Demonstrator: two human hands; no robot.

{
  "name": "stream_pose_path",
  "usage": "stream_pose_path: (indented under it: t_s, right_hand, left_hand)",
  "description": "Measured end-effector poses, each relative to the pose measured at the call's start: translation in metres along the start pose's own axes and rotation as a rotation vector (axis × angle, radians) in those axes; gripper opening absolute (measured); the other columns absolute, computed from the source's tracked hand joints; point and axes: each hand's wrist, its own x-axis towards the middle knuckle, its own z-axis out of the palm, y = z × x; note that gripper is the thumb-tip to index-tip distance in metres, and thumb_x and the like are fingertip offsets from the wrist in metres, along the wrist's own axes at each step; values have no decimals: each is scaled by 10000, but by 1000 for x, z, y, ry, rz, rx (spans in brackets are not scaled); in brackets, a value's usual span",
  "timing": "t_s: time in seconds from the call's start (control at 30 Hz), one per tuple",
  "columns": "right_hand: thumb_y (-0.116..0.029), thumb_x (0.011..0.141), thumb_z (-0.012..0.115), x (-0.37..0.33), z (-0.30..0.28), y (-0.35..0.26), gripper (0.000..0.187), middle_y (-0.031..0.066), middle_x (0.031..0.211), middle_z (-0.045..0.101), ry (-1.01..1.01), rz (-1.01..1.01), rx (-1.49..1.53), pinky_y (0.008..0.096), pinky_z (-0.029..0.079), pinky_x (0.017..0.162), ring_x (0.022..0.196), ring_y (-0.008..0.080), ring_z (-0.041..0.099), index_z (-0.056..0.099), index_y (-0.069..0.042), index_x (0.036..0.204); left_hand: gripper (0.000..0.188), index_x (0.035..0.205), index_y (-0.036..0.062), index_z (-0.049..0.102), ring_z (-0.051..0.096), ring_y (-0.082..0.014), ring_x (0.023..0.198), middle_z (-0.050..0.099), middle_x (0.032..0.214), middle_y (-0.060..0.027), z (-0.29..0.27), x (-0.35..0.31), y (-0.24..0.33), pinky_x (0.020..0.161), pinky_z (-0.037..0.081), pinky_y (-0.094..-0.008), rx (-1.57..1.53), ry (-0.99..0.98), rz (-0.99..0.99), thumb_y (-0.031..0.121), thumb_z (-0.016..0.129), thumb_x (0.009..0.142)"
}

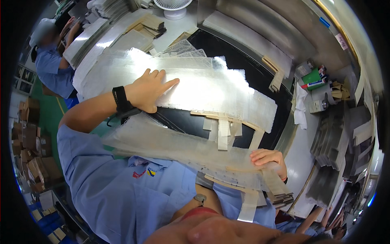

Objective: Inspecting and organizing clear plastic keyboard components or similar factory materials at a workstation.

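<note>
Sheets (227, 87), pale and shiny, lie fanned over the black mat (215, 44) in my view. Well left of the mat I make out brown boxes (38, 162); closer to it, a co-worker (53, 65) in blue. I have the left hand (149, 89) laid on the sheets by the mat's left part, fingers spread. Beyond the mat stands a white fan (174, 8). Along its near side runs a second pile (174, 140). There the right hand (268, 160) bends its fingers over the pile's right end; its thumb is hidden, so I cannot tell whether it grips. Right of the mat: a green can (312, 76) and grey plates (330, 138).
</note>
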Motion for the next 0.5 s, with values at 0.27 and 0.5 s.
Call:
stream_pose_path:
  t_s: [0.27,0.5]
  right_hand:
    - [-203,663,775,0,-1,3,307,163,962,676,-14,-2,3,423,445,887,970,331,627,712,-13,896]
    - [-213,664,775,-1,1,2,322,165,977,675,-4,31,1,426,426,921,998,318,617,709,-10,905]
  left_hand:
    - [592,1319,15,377,593,-386,820,572,894,-253,24,-6,-19,735,483,-423,-196,293,175,107,540,758]
    - [497,1333,181,412,642,-279,693,653,807,-161,-69,-15,-50,680,500,-354,-424,459,102,40,525,870]
